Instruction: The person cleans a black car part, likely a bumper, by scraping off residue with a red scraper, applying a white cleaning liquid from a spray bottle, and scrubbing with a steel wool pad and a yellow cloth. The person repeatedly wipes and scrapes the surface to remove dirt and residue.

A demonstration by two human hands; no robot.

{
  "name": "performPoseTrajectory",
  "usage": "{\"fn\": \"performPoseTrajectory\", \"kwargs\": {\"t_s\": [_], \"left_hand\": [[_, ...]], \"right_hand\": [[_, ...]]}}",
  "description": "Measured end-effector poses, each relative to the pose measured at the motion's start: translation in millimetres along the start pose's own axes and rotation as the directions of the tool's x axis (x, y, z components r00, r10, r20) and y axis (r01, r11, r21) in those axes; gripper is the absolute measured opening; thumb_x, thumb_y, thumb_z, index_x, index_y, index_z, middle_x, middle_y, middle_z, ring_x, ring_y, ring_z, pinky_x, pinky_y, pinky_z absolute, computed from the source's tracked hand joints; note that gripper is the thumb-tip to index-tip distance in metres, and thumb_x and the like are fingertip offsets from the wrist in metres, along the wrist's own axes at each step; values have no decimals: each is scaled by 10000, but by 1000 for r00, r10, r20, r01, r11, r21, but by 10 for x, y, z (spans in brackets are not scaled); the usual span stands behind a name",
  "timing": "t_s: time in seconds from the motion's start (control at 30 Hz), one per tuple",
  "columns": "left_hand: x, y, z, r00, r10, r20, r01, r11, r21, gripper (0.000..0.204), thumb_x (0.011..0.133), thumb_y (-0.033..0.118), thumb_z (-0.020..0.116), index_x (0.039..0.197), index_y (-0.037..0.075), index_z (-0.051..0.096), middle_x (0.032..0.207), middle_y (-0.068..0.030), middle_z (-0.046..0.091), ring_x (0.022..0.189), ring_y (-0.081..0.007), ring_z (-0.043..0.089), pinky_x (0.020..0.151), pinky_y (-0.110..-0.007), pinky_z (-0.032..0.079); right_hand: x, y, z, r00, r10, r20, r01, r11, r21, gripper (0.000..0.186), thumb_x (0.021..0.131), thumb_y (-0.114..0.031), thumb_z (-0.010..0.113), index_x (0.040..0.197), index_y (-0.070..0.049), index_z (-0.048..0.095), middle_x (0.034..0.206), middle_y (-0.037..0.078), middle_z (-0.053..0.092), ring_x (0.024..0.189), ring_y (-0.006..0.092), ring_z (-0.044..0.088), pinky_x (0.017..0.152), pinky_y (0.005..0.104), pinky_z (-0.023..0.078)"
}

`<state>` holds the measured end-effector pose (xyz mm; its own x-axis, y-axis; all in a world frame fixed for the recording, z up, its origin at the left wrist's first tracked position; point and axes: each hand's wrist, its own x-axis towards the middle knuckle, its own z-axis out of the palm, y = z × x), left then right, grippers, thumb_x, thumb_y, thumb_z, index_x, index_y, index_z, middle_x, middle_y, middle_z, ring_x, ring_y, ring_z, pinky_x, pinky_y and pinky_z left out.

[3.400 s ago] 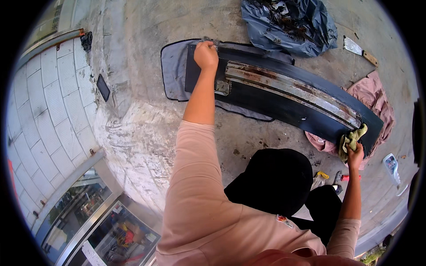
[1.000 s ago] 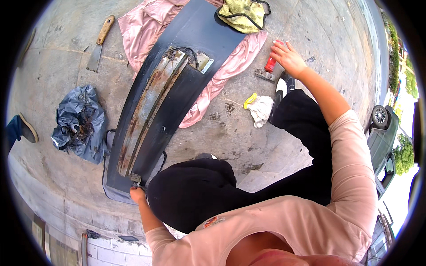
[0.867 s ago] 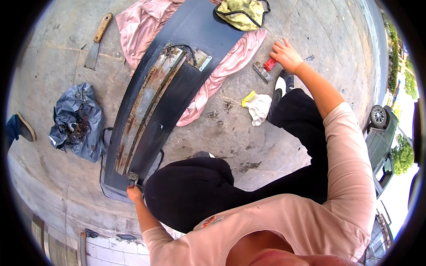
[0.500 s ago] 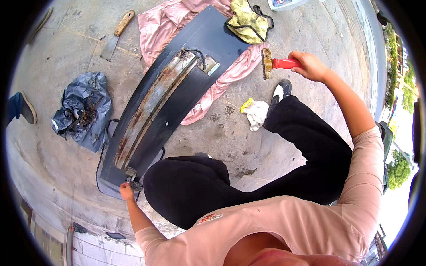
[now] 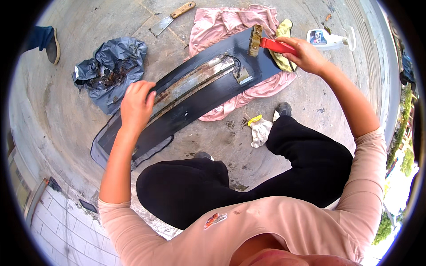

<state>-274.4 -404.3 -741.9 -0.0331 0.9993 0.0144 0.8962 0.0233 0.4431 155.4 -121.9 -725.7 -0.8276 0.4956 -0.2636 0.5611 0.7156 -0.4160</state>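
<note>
A red-handled scraper (image 5: 274, 45) with a wide, dirty metal head is gripped in my right hand (image 5: 306, 55), its head over the far right end of a long dark panel (image 5: 188, 108). Along the middle of the panel runs a rusty, stained metal strip (image 5: 186, 84), with a black cable and small bracket at its far end. My left hand (image 5: 136, 106) hovers by the panel's near left part, fingers apart and nothing visible in it. Under the panel's far end lies a pink cloth (image 5: 222, 22); a yellow cloth (image 5: 284, 33) rests at its right corner.
Left of the panel lies a grey plastic bag (image 5: 126, 51) with dark debris. A wooden-handled putty knife (image 5: 173, 17) is on the ground beyond. A spray bottle (image 5: 326, 40) lies far right, a white glove (image 5: 261, 132) near my foot. Another person's shoe (image 5: 53, 46) shows at left.
My left hand has left the panel's near end and risen beside the metal strip. The scraper has moved left over the panel's far end. The view has shifted, revealing more of the bottle.
</note>
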Motion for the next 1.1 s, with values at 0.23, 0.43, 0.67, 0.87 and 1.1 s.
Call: {"fn": "performPoseTrajectory", "kwargs": {"t_s": [0.23,0.43,0.67,0.87,1.1], "left_hand": [[64,391,682,974,-188,129,196,979,-58,230,796,123,771,1005,81,686,974,-96,658,923,-335,627,785,-426,520],[-121,537,1254,641,-708,295,756,649,-85,409,886,405,726,981,29,595,934,-155,684,880,-342,673,735,-446,515],[151,720,1753,207,-972,109,972,191,-139,469,879,493,711,983,41,641,1008,-170,704,949,-375,685,787,-480,538],[113,684,1874,183,-982,55,978,177,-108,450,868,474,734,958,40,658,995,-171,708,949,-367,688,791,-477,546],[120,579,1825,238,-964,116,970,230,-81,457,857,496,729,875,43,673,911,-193,725,887,-401,684,765,-489,525]], "right_hand": [[853,144,364,980,-183,72,179,982,64,445,887,-148,677,1321,-99,594,1158,190,685,1047,393,651,897,441,527],[1298,422,597,945,-290,150,278,956,97,461,874,-141,690,1325,-105,597,1179,190,674,1058,401,642,899,439,528],[1326,602,702,922,-334,194,320,942,100,506,882,-135,671,1373,-135,551,1103,174,654,965,406,638,816,464,534],[1412,570,742,903,-322,285,311,947,87,522,885,-121,669,1393,-147,549,1120,176,651,982,410,640,835,465,527],[1478,534,822,877,-413,246,422,906,18,494,885,-152,661,1369,-135,562,1029,154,651,863,390,654,736,464,535]]}}
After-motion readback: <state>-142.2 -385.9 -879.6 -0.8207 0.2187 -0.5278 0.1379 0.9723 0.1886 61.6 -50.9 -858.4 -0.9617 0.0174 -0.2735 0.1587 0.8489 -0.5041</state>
